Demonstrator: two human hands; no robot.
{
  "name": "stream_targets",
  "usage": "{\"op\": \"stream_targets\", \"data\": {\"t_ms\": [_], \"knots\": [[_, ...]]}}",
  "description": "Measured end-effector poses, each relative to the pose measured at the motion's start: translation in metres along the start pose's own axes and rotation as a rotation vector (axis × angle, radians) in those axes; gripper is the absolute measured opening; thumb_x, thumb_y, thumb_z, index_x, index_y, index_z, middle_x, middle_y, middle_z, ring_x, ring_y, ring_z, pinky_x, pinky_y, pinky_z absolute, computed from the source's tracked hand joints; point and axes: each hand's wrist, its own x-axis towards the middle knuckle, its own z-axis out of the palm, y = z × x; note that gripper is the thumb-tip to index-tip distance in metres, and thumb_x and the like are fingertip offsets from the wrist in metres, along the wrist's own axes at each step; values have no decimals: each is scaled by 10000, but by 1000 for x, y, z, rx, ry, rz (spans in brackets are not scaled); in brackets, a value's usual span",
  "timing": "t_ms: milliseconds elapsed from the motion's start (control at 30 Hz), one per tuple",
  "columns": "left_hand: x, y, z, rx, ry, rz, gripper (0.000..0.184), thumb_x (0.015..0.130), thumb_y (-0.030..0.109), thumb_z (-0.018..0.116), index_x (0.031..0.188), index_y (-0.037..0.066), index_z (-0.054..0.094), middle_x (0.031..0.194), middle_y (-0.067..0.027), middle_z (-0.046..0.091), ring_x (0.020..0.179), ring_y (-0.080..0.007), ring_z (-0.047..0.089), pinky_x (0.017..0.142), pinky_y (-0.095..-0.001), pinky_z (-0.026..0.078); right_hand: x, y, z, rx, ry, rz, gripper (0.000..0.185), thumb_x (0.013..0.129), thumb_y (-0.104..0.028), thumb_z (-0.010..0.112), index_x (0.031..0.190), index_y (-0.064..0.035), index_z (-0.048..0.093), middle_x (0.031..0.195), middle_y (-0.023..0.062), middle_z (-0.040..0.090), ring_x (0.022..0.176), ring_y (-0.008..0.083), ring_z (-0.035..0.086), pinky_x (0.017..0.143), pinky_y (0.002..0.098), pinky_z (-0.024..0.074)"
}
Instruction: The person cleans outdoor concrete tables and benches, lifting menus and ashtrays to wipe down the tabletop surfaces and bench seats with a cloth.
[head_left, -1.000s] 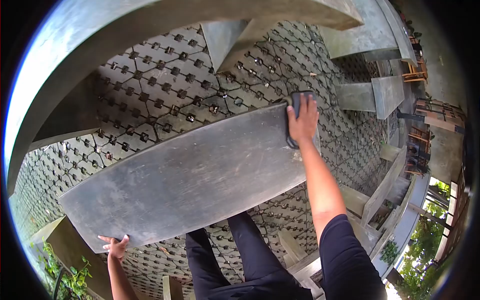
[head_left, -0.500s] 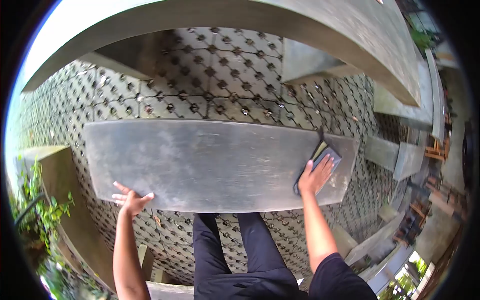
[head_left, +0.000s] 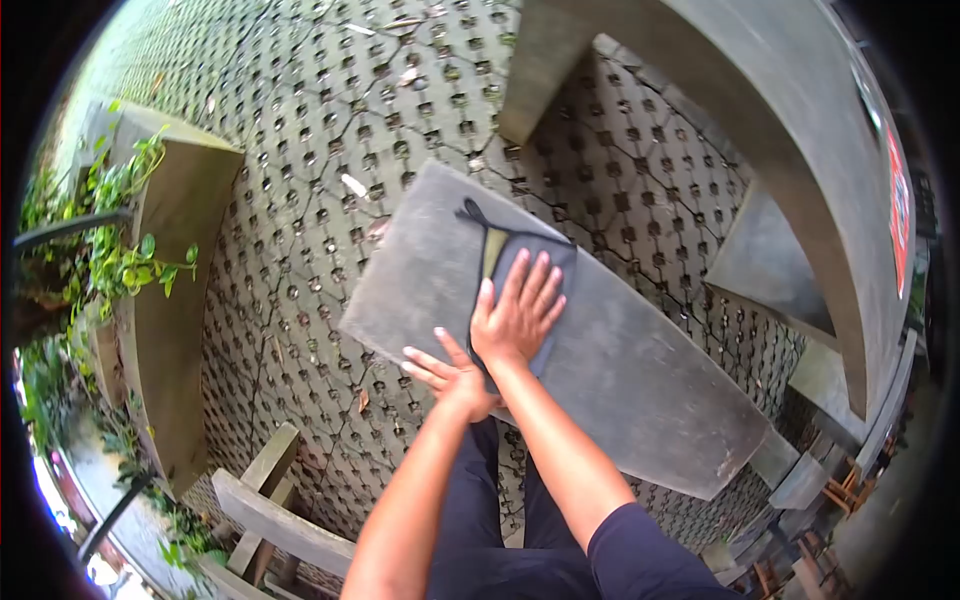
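Observation:
My right hand (head_left: 518, 312) lies flat with its fingers stretched out on a folded dark grey cloth (head_left: 550, 337). The cloth has a black edge, a small black loop and an olive-green strip, and it rests on the left part of a grey concrete bench (head_left: 640, 375). Close beside it, my left hand (head_left: 452, 382) is at the bench's near edge, fingers apart and holding nothing. The wrists nearly meet. Part of the cloth is hidden under the right hand.
A larger curved concrete table (head_left: 790, 130) stands beyond the bench at the right. To the left is a low concrete block (head_left: 175, 300) with leafy plants (head_left: 130, 235) along it. Patterned paving (head_left: 310, 230) with holes covers the ground. A slatted seat (head_left: 285, 520) stands at lower left.
My right hand and the cloth have moved from the bench's right end to its left part, coming near my left hand. The view has turned left, so the bench appears slanted.

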Motion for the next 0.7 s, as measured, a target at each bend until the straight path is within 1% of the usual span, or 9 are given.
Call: {"op": "stream_targets", "data": {"t_ms": [67, 133, 167, 233, 267, 400, 600, 633, 700], "knots": [[13, 7, 16, -69, -1, -98, 1203, 881, 449, 641, 1440, 10, -330, 1475, -366, -341, 1340, -645, -246, 1142, -635, 212, 18, -52, 15, 23, -15, -75, 668, 982, -448, 407, 1561, -156, 248, 1634, 121, 166, 1499, 365, 130, 1179, 567, 87], [42, -4, 81, -169, 476, -79, 1035, 952, 423, 527, 1479, 9, -262, 1540, -316, -259, 1396, -605, -164, 1151, -586, 252, 28, -98, 33, 42, -34, -165, 632, 991, -427, 395, 1557, -180, 263, 1638, 103, 158, 1506, 348, 112, 1185, 560, 72], [30, 1, 60, -18, 360, -148, 752, 989, 363, 506, 1541, -7, 155, 1582, -318, 94, 1416, -591, 95, 1148, -419, 274, 30, -119, 39, 79, -76, -228, 610, 996, -415, 385, 1555, -196, 272, 1641, 94, 148, 1507, 342, 112, 1188, 557, 69], [59, -9, 119, 322, 1022, -91, 749, 996, 357, 451, 1522, -75, 139, 1589, -295, 116, 1460, -519, 33, 1185, -535, 182, 26, -152, 43, 89, -145, -355, 566, 1003, -392, 373, 1537, -212, 320, 1636, 64, 177, 1507, 334, 114, 1192, 554, 70], [52, -48, 107, -48, 698, 668, 760, 954, 335, 577, 1456, -144, 266, 1536, -351, 208, 1397, -564, 209, 1129, -518, 252, 21, -162, 52, 99, -134, -410, 554, 996, -378, 392, 1519, -198, 358, 1616, 46, 239, 1506, 331, 119, 1193, 554, 69], [17, -23, 55, -500, 555, 621, 732, 954, 380, 547, 1410, -157, 349, 1507, -393, 223, 1410, -571, 160, 1141, -611, 159, 13, -159, 53, 92, -203, -548, 564, 988, -350, 404, 1503, -124, 371, 1593, 34, 291, 1501, 304, 149, 1202, 522, 70], [77, -23, 99, 840, 1011, -248, 897, 922, 486, 539, 1479, -136, 209, 1507, -437, 124, 1428, -575, 39, 1148, -647, 33, 13, -99, 42, 91, -101, -653, 545, 979, -350, 444, 1499, -198, 393, 1585, 19, 307, 1490, 240, 192, 1204, 484, 94], [83, -29, 111, 617, 1076, -194, 673, 1021, 380, 411, 1555, 56, 161, 1617, -237, 80, 1474, -459, 100, 1148, -503, 302, 16, -85, 35, 120, -106, -579, 552, 977, -349, 444, 1506, -201, 380, 1587, 21, 304, 1489, 244, 196, 1202, 484, 104], [46, -19, 61, 129, 204, -71, 996, 943, 501, 536, 1540, 52, -123, 1577, -286, -200, 1443, -529, -145, 1177, -549, 207, 20, -52, 20, 175, -104, -448, 582, 967, -343, 452, 1522, -205, 345, 1593, 28, 294, 1486, 254, 210, 1199, 483, 126]]}}
